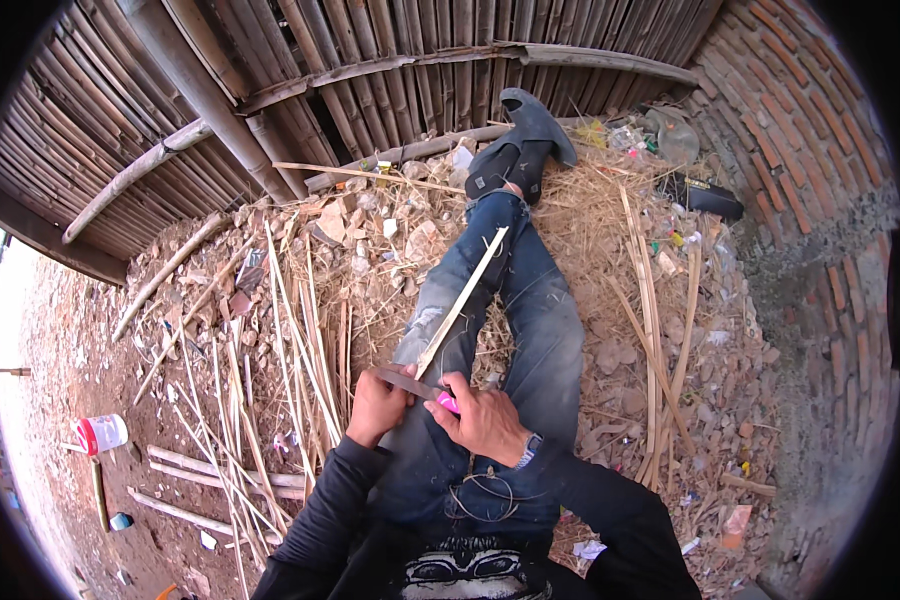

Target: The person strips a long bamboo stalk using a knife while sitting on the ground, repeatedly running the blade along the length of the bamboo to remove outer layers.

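Observation:
My right hand (485,425), with a watch on its wrist, is closed around the pink handle of a knife (410,384). The dark blade points left and lies across the near end of a pale bamboo strip (463,297). My left hand (376,408) is closed around that near end, beside the blade; its fingers partly hide the grip. From there the strip slants away over my outstretched legs in blue jeans (545,330). A thin loop of fibre or wire (485,497) rests on my lap.
Bamboo strips (305,350) lie in a bundle to my left, with more strips (652,330) to my right. Beyond my crossed feet stands a bamboo slat wall (390,110); a brick wall (830,260) rises at right. A white tub with red rim (102,434) lies far left. Rubble covers the ground.

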